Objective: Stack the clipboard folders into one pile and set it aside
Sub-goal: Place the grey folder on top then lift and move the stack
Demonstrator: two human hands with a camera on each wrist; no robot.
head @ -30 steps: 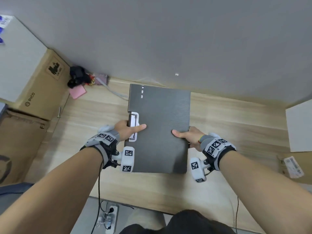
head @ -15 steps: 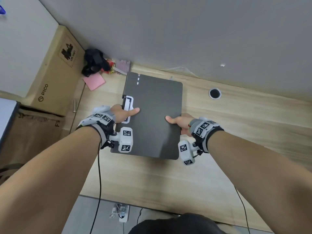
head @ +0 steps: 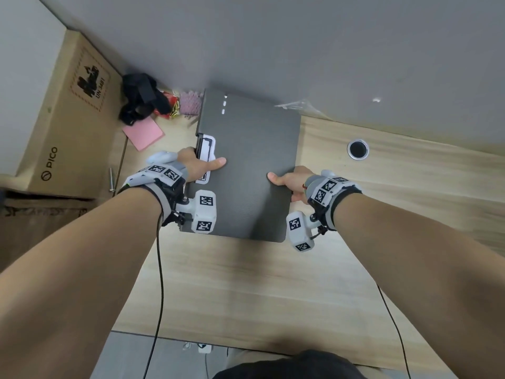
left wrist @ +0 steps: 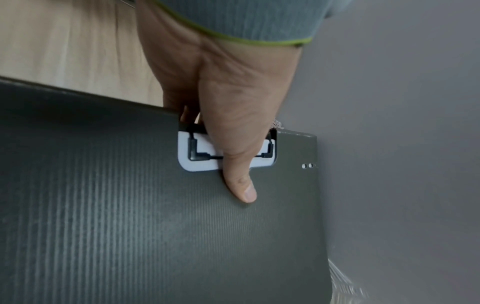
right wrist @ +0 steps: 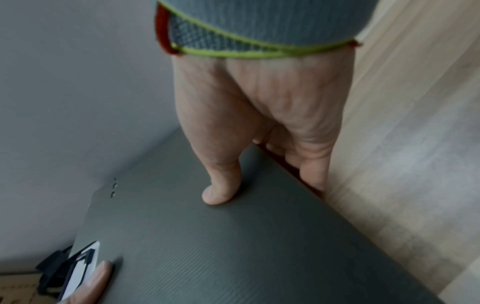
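A dark grey ribbed clipboard folder pile (head: 246, 165) is held over the wooden desk (head: 273, 283), its far end near the grey wall. My left hand (head: 196, 166) grips its left edge at the white clip (head: 206, 149), thumb on top (left wrist: 241, 185), fingers hidden under the edge. My right hand (head: 289, 183) grips the right edge, thumb pressed on the cover (right wrist: 221, 193), fingers curled beneath. How many folders are in the pile is hidden under the top cover (right wrist: 207, 246).
A PICO cardboard box (head: 71, 119) stands at the left. Black straps (head: 142, 97), a pink note pad (head: 143, 134) and a pink foam bit (head: 191, 102) lie in the far left corner. A cable hole (head: 358, 149) sits in the desk at right.
Both hands have carried the folder pile away from me and leftward, toward the wall and the far left corner. The grip on both edges is unchanged.
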